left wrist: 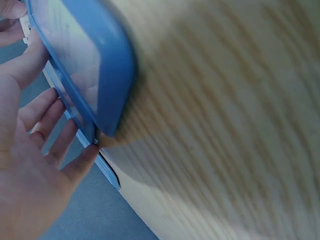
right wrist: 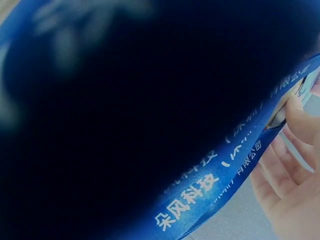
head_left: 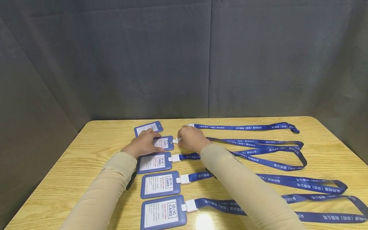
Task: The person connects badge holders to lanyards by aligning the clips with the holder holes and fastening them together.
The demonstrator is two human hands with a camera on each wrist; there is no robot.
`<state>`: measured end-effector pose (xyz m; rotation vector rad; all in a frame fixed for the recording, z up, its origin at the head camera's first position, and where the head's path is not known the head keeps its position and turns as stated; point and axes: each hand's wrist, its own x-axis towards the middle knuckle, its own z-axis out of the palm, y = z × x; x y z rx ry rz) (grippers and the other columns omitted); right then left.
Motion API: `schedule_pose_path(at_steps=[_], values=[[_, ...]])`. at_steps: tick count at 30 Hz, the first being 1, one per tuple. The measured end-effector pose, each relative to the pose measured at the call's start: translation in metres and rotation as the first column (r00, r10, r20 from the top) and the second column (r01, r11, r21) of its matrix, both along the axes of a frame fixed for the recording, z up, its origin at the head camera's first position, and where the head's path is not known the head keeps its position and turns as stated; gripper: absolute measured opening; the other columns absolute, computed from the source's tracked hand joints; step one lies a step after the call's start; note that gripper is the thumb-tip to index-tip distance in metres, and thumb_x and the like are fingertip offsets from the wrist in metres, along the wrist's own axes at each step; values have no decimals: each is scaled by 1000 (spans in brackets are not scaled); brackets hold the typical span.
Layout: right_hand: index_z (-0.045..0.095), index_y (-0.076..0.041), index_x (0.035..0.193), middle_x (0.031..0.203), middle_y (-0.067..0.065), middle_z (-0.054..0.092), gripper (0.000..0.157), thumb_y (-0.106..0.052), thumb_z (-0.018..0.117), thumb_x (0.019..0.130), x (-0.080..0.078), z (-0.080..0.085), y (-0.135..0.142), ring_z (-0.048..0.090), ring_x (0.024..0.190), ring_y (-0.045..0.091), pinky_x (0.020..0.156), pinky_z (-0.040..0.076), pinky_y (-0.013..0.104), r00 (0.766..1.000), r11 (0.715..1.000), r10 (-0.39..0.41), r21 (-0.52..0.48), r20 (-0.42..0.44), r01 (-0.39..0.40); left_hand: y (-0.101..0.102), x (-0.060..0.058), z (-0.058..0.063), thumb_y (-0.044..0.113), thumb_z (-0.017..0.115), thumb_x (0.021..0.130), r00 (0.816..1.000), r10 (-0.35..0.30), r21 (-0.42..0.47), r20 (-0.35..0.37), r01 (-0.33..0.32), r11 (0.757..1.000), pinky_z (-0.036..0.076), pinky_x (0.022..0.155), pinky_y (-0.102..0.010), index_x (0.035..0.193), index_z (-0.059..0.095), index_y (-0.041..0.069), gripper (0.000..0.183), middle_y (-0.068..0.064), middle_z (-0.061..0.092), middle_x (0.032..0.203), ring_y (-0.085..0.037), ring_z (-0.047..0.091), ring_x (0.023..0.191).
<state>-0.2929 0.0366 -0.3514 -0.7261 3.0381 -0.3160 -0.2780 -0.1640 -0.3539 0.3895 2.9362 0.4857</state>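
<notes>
My left hand [head_left: 143, 142] holds a blue ID card holder [head_left: 165, 143] by its long edges, thumb on the near side and fingers on the far side. At the slotted end of that holder, my right hand [head_left: 192, 138] pinches the white clip [head_left: 176, 141] of a blue lanyard [head_left: 256, 141]. The clip's tip lies right at the slot, partly hidden by the fingers. In the left wrist view the left hand [left wrist: 45, 145] has its fingers along the holders' edges. Blue strap with white lettering covers much of the right wrist view, beside the right hand [right wrist: 295, 165].
Nearer on the wooden table [head_left: 86, 153] lie three holders with white clips and lanyards attached, such as the nearest holder [head_left: 164, 212]. Behind the hands are a loose holder [head_left: 149, 127] and a separate lanyard [head_left: 244, 127]. A grey curtain [head_left: 184, 64] hangs behind the table.
</notes>
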Motion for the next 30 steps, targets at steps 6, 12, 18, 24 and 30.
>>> schedule_pose_path(at_steps=[6,12,18,24,30], values=[[74,-8,113,108,6,70,26,-23,74,91,3,-1,-3,66,100,20,91,52,33,998,997,57,61,-36,-54,2,7,3,36,82,81,999,35,-13,-4,-36,999,37,106,-58,135,61,7,65,-17,48,144,-39,44,131],[72,-5,113,105,8,67,26,-22,70,94,6,2,-8,66,95,21,89,54,34,991,979,100,187,-88,-82,8,10,3,32,83,80,997,54,15,-53,-54,998,41,104,-54,131,64,5,61,-16,55,135,-38,49,124],[71,-5,115,105,8,66,25,-22,65,97,7,2,-7,66,94,21,86,55,34,979,951,151,291,-134,-107,15,12,4,30,84,78,994,57,16,-89,-56,998,41,105,-53,128,65,3,60,-15,58,131,-39,50,124],[71,-5,114,103,7,65,26,-23,67,96,8,2,-4,66,92,20,86,55,33,968,938,190,320,-163,-131,17,11,4,30,84,78,993,57,13,-101,-56,998,42,103,-52,128,65,3,59,-14,58,130,-38,50,122],[71,-5,115,105,8,65,27,-22,68,94,11,1,-7,64,94,20,91,53,32,965,939,213,305,-149,-160,15,13,5,31,84,79,994,76,-6,-82,-77,997,40,104,-54,129,65,6,59,-14,57,133,-39,48,125]])
